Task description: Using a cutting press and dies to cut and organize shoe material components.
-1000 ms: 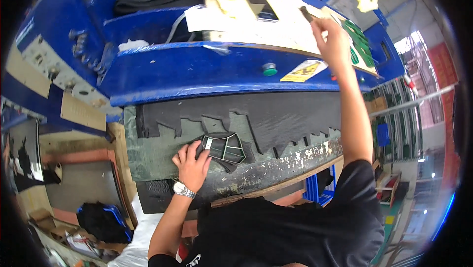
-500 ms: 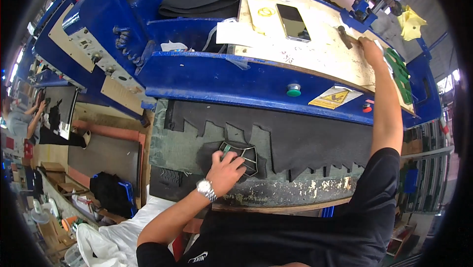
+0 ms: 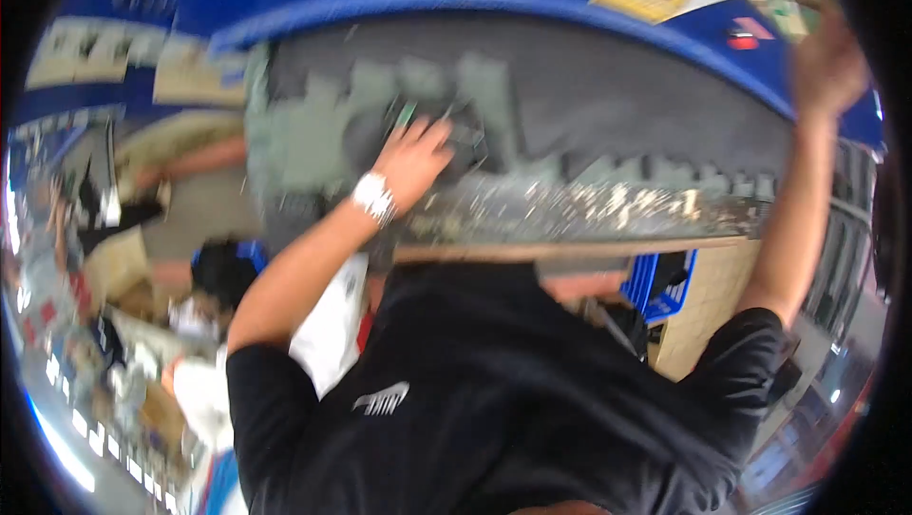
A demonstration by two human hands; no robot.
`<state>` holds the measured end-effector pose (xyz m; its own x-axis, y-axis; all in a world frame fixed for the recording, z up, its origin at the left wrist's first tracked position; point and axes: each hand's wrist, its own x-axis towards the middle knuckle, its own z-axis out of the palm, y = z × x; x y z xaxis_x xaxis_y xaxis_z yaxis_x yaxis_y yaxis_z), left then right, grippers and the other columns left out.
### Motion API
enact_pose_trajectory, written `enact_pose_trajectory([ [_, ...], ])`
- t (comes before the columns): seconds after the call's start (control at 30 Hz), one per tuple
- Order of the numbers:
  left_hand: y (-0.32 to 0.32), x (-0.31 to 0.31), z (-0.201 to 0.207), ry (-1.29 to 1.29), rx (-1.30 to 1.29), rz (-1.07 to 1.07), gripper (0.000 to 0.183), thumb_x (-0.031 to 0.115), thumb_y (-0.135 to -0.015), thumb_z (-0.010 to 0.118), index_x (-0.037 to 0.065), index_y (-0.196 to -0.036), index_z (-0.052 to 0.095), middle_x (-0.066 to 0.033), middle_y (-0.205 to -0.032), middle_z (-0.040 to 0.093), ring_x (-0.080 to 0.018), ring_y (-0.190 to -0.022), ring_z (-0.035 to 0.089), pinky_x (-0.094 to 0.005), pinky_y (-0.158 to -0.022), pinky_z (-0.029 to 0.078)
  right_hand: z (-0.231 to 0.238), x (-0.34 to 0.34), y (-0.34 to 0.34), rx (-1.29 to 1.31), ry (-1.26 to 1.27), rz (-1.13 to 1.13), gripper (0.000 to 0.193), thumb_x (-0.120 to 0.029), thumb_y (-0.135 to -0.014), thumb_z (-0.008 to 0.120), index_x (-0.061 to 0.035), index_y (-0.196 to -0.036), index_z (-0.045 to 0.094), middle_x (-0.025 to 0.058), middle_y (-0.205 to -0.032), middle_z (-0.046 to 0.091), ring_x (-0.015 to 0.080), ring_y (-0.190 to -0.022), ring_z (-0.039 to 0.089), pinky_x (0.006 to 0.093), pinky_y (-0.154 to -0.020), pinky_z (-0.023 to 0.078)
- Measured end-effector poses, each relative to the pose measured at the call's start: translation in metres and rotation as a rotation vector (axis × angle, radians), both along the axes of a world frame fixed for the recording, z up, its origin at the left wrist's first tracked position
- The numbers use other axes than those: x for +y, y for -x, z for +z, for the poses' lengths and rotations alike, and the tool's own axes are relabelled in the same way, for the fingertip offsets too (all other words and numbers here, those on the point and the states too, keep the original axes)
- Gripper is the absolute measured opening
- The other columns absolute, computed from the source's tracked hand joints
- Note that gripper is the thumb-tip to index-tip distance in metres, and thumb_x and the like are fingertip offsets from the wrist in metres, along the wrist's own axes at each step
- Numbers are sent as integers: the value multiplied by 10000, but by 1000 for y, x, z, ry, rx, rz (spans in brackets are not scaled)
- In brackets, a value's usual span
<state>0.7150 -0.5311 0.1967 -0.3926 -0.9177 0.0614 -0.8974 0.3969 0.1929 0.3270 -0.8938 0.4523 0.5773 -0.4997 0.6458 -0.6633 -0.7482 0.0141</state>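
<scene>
My left hand (image 3: pixel 415 165) is on the metal-strip cutting die (image 3: pixel 465 138), which lies on the left half of the worktop (image 3: pixel 309 135), with a small dark piece of sheet material (image 3: pixel 362 131) showing around it. My fingers are spread and slightly bent over the die's left, nearer side, close to its green tab (image 3: pixel 407 115); the blur keeps me from telling whether they pinch it or only rest there. My right hand (image 3: pixel 832 70) is up beyond the worktop's far right corner, too smeared to tell how far its fingers are closed or whether they have hold of anything. I judge the die to be stiff and fairly light for its outline, since it looks like an open frame of thin strips with cross-pieces. Its lower edges are probably sharp, so I would take it by the tab or by the upper strips on opposite sides, keeping my fingertips off the underside. The black sheet (image 3: pixel 646 97) along the worktop's far side, its nearer edge cut into jagged notches, looks soft and flexible; it could drag or fold if the die were slid against it.
</scene>
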Motion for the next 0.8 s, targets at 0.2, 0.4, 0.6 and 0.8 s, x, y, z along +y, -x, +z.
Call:
enact_pose_trajectory([
  [0.2,0,-9,1,-71,84,-10,101,110,-825,612,102,-884,693,-43,-1028,559,-253,-997,560,-413,-842,459,-38,53,-38,-463,-61,209,330,-7,-1011,517,-2,-1340,504,165,-1155,678,306,-1083,691,400,-956,545],
  [0.4,1,-1,-3,-74,53,30,120,122,-831,616,107,-904,711,-23,-1023,575,-246,-988,558,-405,-841,457,-34,73,2,-881,-157,52,323,-207,-1131,420,-46,-1404,480,-11,-846,534,40,-654,464,186,-525,391],
  [0.6,2,-1,-4,-35,24,51,169,115,-848,588,120,-963,712,-23,-1059,590,-251,-1041,565,-431,-859,470,-42,118,35,-771,-471,-275,294,-320,-1075,590,-63,-1168,696,-58,-780,541,20,-662,470,200,-575,384],
  [0.8,-7,-4,-14,-2,11,-13,95,148,-844,608,150,-888,692,13,-990,611,-200,-1009,582,-408,-933,449,-59,234,25,-878,-773,93,376,-374,-1121,422,-16,-1036,500,103,-746,494,208,-647,545,366,-623,526],
])
